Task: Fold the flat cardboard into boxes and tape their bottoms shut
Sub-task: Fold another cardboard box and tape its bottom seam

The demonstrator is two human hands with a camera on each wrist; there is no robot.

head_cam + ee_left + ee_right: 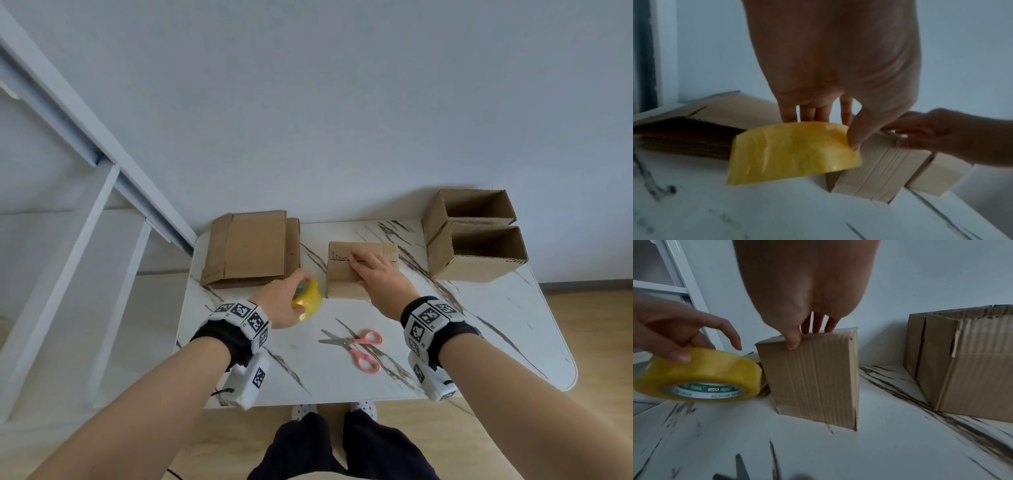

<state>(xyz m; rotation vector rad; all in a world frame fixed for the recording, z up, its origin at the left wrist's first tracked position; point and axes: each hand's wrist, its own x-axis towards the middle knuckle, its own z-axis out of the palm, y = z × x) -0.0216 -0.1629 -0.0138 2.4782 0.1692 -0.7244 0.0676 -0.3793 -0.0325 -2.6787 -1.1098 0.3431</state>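
Note:
A small brown box (346, 277) stands on the white marble table (479, 329), its closed flaps facing up. My right hand (373, 274) lies flat on those flaps, and the thumb (792, 340) rests on the box's near face (813, 374). My left hand (284, 301) grips a yellow roll of tape (308, 299) just left of the box, a little above the table. In the left wrist view the roll (793, 152) hangs in front of my fingers, beside the box (885, 170). The right wrist view shows the roll (701, 374) nearly touching the box's left side.
A stack of flat cardboard (250, 248) lies at the back left. Two open boxes (476, 236) stand at the back right. Pink-handled scissors (356, 347) lie near the front, between my wrists. A wall runs behind the table.

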